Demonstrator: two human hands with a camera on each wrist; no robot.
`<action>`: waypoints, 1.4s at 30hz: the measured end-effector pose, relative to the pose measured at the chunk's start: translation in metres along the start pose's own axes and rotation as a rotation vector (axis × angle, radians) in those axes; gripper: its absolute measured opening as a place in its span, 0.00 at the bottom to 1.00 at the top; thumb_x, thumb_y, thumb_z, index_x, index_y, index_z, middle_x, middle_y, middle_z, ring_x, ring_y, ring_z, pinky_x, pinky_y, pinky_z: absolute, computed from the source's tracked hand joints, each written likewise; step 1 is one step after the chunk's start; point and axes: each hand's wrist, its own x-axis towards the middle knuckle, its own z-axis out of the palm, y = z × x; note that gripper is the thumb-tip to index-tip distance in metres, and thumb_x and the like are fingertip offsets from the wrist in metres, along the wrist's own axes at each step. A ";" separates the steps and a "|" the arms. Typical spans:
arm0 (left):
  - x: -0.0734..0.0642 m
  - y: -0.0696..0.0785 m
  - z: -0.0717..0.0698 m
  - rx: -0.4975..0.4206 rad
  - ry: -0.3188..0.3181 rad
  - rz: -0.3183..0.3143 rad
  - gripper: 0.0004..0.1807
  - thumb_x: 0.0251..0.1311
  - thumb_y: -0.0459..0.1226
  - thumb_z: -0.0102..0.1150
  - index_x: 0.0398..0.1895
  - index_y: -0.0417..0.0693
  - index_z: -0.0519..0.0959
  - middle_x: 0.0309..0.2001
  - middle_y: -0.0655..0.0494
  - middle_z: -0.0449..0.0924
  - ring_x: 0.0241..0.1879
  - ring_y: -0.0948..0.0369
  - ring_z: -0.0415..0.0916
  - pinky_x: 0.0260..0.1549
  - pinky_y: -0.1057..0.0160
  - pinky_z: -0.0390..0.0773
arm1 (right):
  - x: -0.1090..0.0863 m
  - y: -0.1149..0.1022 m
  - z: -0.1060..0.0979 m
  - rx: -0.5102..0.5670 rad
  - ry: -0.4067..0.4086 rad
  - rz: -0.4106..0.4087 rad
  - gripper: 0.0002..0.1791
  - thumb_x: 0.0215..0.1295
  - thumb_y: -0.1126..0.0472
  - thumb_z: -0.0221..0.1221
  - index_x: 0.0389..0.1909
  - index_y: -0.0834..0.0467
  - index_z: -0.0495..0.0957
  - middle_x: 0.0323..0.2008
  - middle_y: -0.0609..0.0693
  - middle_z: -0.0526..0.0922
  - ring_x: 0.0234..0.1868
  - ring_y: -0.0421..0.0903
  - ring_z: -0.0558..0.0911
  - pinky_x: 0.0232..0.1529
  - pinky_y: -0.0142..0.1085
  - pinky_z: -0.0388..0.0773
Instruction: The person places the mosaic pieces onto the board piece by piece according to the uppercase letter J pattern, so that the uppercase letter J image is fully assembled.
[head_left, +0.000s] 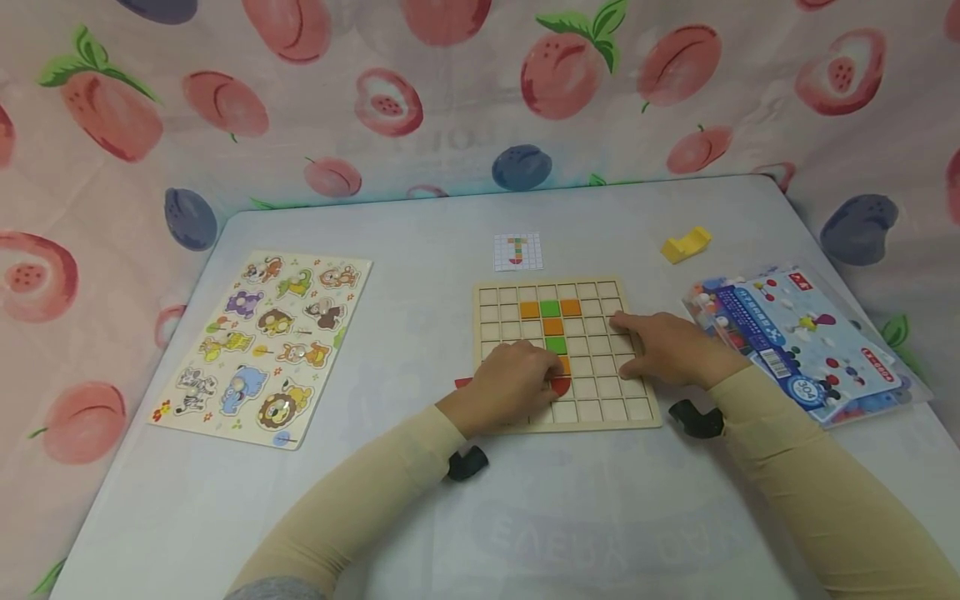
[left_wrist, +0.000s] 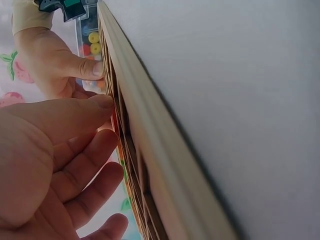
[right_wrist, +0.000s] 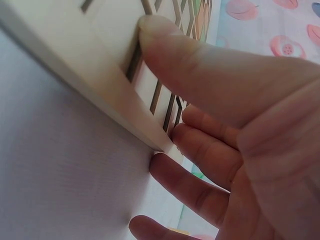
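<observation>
A square wooden grid board (head_left: 603,367) lies mid-table, with orange tiles (head_left: 530,310) and green tiles (head_left: 550,308) forming a T-like pattern. My left hand (head_left: 513,383) reaches over its lower left part. Thumb and index finger pinch a rounded red tile (head_left: 561,386) at the foot of the pattern; the fingers partly hide it. In the left wrist view, a sliver of red shows between the fingertips. Another red piece (head_left: 463,382) peeks out at the board's left edge. My right hand (head_left: 671,348) rests on the board's right edge, thumb and fingers spread.
A small pattern card (head_left: 517,252) lies behind the board. An animal puzzle board (head_left: 262,350) is at left. At right stand a yellow curved block (head_left: 686,245) and a clear box with a blue printed label (head_left: 813,337). Patterned cloth hangs behind the table.
</observation>
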 end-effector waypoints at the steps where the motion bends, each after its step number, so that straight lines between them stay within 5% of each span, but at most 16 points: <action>1: 0.000 0.000 -0.001 -0.001 0.000 -0.002 0.10 0.62 0.40 0.67 0.45 0.50 0.86 0.37 0.62 0.84 0.38 0.62 0.76 0.44 0.62 0.75 | 0.000 0.000 0.000 0.000 0.000 0.001 0.44 0.61 0.54 0.70 0.73 0.63 0.63 0.66 0.71 0.68 0.66 0.70 0.68 0.62 0.63 0.65; 20: -0.016 -0.022 -0.018 -0.040 0.031 -0.040 0.13 0.59 0.36 0.67 0.47 0.45 0.85 0.40 0.58 0.86 0.43 0.59 0.77 0.44 0.60 0.77 | 0.000 -0.001 0.000 -0.006 0.001 0.007 0.43 0.61 0.55 0.70 0.73 0.64 0.63 0.66 0.71 0.69 0.66 0.70 0.68 0.63 0.62 0.64; 42: -0.053 -0.065 -0.024 -0.076 0.091 -0.207 0.15 0.54 0.33 0.67 0.47 0.44 0.85 0.41 0.57 0.85 0.42 0.56 0.78 0.43 0.57 0.77 | 0.001 -0.002 0.003 -0.016 -0.009 0.041 0.44 0.60 0.53 0.71 0.74 0.61 0.62 0.66 0.70 0.69 0.66 0.70 0.68 0.63 0.62 0.64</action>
